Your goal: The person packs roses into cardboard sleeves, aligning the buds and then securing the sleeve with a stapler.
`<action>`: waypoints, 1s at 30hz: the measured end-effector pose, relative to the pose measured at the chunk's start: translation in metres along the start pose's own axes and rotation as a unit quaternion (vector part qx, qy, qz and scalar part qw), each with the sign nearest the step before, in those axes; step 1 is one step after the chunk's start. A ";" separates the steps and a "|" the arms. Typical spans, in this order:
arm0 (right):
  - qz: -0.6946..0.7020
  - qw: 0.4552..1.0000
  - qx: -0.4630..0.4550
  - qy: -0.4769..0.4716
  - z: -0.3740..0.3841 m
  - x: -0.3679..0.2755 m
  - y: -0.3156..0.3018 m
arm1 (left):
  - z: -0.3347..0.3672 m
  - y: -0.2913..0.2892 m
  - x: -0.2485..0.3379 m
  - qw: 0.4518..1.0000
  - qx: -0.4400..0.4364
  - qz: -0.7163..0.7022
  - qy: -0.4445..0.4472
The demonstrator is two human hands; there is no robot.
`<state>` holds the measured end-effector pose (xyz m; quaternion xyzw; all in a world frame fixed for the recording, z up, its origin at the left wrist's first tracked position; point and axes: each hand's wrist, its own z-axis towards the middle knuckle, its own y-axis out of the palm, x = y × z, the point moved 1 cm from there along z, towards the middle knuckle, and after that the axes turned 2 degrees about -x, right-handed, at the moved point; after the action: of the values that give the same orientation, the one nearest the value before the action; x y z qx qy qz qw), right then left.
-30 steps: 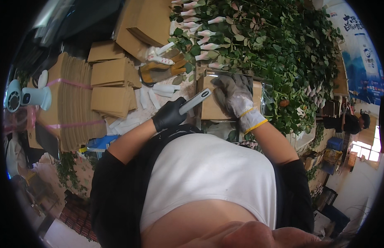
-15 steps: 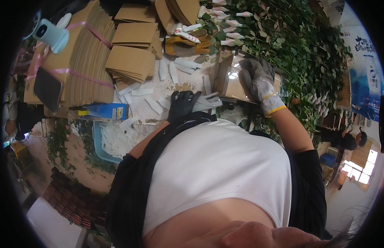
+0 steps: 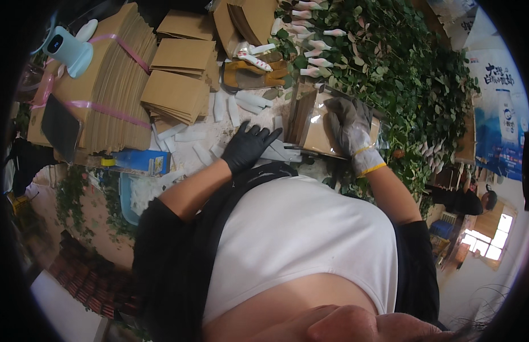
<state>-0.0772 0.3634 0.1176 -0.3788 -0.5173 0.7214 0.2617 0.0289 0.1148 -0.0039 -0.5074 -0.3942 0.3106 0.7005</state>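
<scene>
My left hand [image 3: 247, 149], in a black glove, is open with its fingers spread. It hovers over or rests on the near part of the table, beside white strips [image 3: 278, 152]; whether it touches them I cannot tell. My right hand [image 3: 351, 122], in a grey and white glove with a yellow cuff edge, lies over a stack of brown cardboard sheets [image 3: 318, 131] with shiny clear plastic on top. Its fingers look stretched over the plastic and are partly lost in shadow. More white strips [image 3: 219, 106] lie scattered beyond my left hand.
Folded cardboard pieces [image 3: 176, 94] and a strapped cardboard stack [image 3: 119, 74] stand at left. An orange and grey glove [image 3: 253, 74] lies at the back. Leafy stems [image 3: 389, 57] with wrapped flower heads [image 3: 318, 62] cover the right. A blue box [image 3: 142, 161] sits at the left front edge.
My left hand has drawn back from the white strips, lifting and spreading its fingers. My right hand stays on the cardboard stack. The whole view has shifted slightly.
</scene>
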 end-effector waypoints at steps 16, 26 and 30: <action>0.027 0.997 -0.029 0.063 0.008 -0.001 -0.009 | 0.122 0.002 -0.081 0.985 -0.158 -0.060 -0.039; 0.015 0.995 0.009 0.096 -0.005 0.016 0.003 | 0.090 -0.079 -0.064 0.977 0.086 -0.143 -0.135; 0.100 0.995 -0.012 0.028 -0.008 0.023 -0.013 | 0.104 -0.050 0.003 0.570 -0.090 -0.800 -0.164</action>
<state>-0.0843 0.3902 0.1221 -0.4518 -0.4777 0.7269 0.1980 -0.0578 0.1512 0.0627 0.0144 -0.7736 -0.3352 0.5376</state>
